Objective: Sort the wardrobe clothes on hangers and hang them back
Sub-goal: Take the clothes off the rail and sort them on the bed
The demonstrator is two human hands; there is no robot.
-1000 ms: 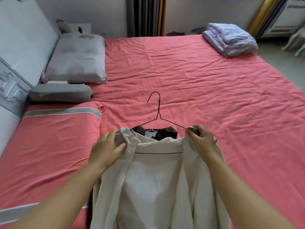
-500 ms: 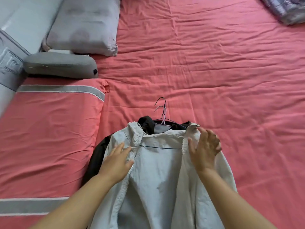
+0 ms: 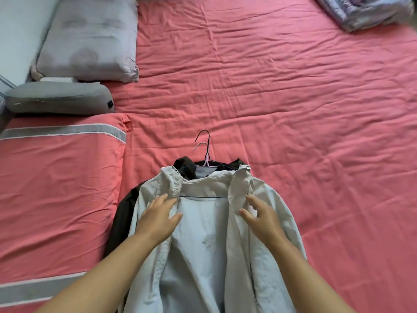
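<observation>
A pale grey zip jacket [image 3: 203,240] lies open and face up on the red bed sheet [image 3: 282,109], on a black wire hanger [image 3: 206,143] whose hook points away from me. Beneath it lies a dark garment [image 3: 123,219], showing at the collar and along the left side, with a pink hanger hook [image 3: 201,145] beside the black one. My left hand [image 3: 158,216] lies flat on the jacket's left front by the zip. Over the right front panel my right hand [image 3: 259,215] has its fingers spread and loosely bent, holding nothing.
A red quilt with grey stripes [image 3: 61,188] covers the bed's left side. A grey bolster [image 3: 58,101] and a grey pillow [image 3: 90,39] lie at the headboard end. A folded lilac blanket [image 3: 363,10] sits at the far right corner.
Both hands let go of the jacket's collar, which now lies flat on the dark garment, and slid down toward me onto the front panels. The view tilted down.
</observation>
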